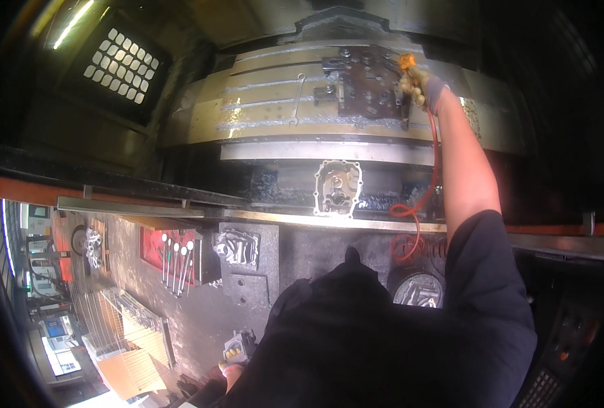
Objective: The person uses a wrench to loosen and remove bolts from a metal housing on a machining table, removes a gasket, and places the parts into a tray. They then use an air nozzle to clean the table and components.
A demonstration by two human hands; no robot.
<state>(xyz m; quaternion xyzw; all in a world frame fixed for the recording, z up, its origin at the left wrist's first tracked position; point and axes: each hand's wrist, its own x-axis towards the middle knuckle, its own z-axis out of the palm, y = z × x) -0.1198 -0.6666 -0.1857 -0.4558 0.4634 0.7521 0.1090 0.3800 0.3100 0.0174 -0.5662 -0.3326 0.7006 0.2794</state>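
Note:
My right hand (417, 88), in a work glove, reaches far out over the machine table. It is closed around an orange air blow gun (406, 61), from which a red coiled hose (432, 156) hangs down. Just left of it lies a dark fixture plate (368, 85) with holes and clamps, bolted to the slotted table (261, 102). Low at my left side, my left hand (232, 358), gloved too, is closed on a grey metal casting (240, 342). My body partly hides that arm.
An open-end wrench (298, 98) lies on the slotted table. A casting (337, 189) stands below the table's front edge. Behind the metal door sill (329, 219) are another casting (237, 248), a red tray (153, 251) with several gauge-like tools, and a round container (417, 289) holding a casting.

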